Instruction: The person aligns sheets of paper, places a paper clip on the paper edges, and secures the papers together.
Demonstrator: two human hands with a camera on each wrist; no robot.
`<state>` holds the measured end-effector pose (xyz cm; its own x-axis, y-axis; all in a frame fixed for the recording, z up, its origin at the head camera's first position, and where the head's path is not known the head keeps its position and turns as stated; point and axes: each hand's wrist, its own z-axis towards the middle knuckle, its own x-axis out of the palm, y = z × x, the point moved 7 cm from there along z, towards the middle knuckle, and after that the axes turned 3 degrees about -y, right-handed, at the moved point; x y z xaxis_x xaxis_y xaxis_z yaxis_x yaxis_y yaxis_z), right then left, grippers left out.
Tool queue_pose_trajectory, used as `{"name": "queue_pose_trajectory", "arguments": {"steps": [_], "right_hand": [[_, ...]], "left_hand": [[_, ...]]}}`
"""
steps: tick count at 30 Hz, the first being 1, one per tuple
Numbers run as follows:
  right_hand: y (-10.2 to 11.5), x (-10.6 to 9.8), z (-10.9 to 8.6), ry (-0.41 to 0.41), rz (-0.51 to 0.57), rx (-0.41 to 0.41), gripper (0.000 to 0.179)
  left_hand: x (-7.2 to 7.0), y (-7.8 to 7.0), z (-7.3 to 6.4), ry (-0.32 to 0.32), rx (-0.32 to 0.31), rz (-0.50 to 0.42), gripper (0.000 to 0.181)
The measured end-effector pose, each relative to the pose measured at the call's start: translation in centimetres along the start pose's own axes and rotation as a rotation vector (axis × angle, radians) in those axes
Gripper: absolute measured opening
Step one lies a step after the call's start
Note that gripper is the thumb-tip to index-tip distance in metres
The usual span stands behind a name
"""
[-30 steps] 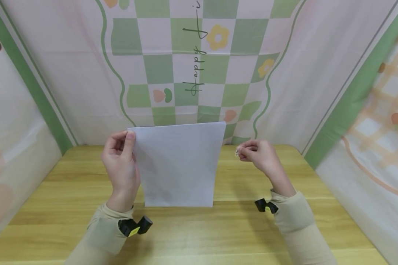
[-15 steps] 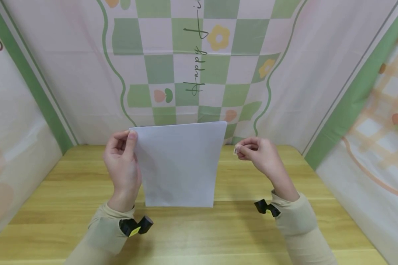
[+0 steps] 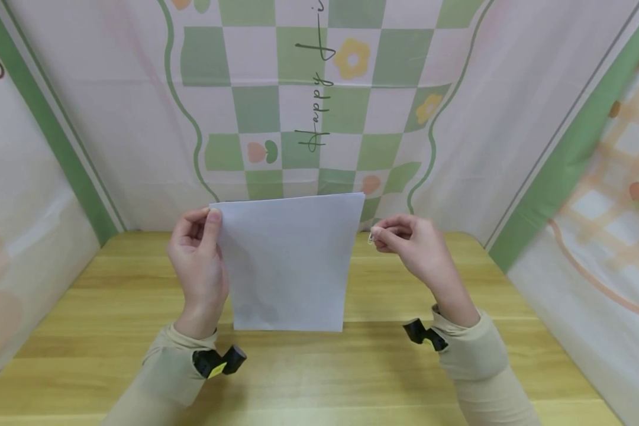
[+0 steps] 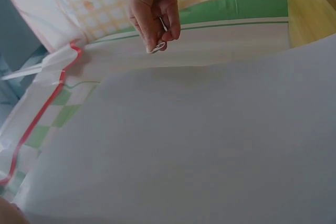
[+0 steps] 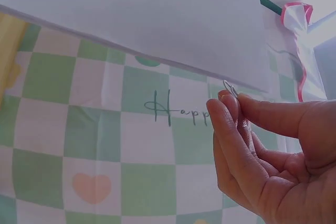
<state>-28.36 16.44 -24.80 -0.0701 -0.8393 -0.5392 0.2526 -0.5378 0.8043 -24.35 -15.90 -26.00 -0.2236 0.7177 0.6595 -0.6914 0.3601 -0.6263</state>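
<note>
A white stack of paper (image 3: pixel 290 266) stands upright over the table, its lower edge at the tabletop. My left hand (image 3: pixel 199 260) pinches its upper left corner between thumb and fingers. To the right of the paper, my right hand (image 3: pixel 412 248) pinches a small paper clip (image 3: pixel 371 238) between thumb and fingertips. In the right wrist view the wire loop of the paper clip (image 5: pixel 230 88) sticks out past the fingertips, close to the paper's edge (image 5: pixel 157 65); in the head view a gap separates them. Only a bit of the left hand (image 4: pixel 9 213) shows in the left wrist view.
The wooden table (image 3: pixel 298 378) extends below both hands. Behind it hangs a checkered green and white cloth (image 3: pixel 298 106) with lettering. More printed cloth (image 3: pixel 607 236) closes off the right side. A black wrist camera (image 3: pixel 218 362) sits on the left sleeve.
My right hand has moved slightly up and left with the paper clip, nearer the paper's right edge. The left hand and paper have shifted only a little to the right.
</note>
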Motion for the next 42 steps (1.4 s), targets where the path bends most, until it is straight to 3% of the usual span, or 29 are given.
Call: {"name": "queue_pose_trajectory", "arguments": {"steps": [12,28,42], "right_hand": [[2.2,0.4,-0.5,-0.035,0.002,-0.053,0.028],[3.9,1.8,-0.3,-0.051,-0.002,-0.058,0.017],[5.9,2.9,-0.1,-0.053,-0.038,-0.170,0.010]], "left_hand": [[0.1,-0.1,0.0,-0.012,0.008,0.003,0.007],[0.3,-0.1,-0.4,-0.023,0.009,0.028,0.005],[0.5,0.1,-0.6,-0.034,0.012,0.024,0.006]]}}
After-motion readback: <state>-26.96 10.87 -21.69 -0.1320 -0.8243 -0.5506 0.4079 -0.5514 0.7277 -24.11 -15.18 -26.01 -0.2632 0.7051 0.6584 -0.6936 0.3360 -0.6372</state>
